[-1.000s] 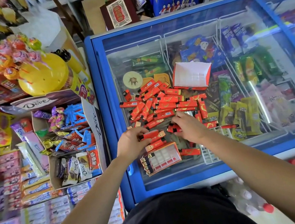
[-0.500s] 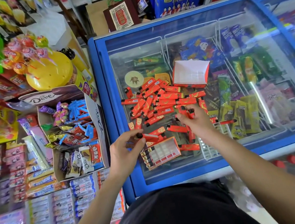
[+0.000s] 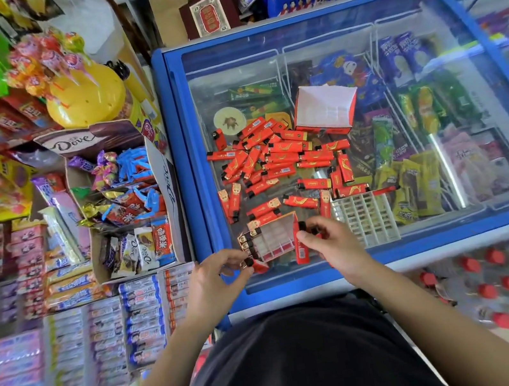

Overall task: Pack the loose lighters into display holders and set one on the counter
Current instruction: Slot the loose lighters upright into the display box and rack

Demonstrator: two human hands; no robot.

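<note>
Lighter of red plastic (image 3: 299, 247) pinched by right hand (image 3: 336, 246), another by left hand (image 3: 213, 277), ready for slotting into gridded red cardboard holder (image 3: 271, 240)

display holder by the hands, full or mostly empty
Mostly empty: the display holder has one row of lighters along its left edge; the remaining slots are bare.

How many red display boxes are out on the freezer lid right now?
2. The near display box lies between the left hand and right hand, partly filled; the far display box looks empty, beyond the lighter pile. None seems hidden.
</note>
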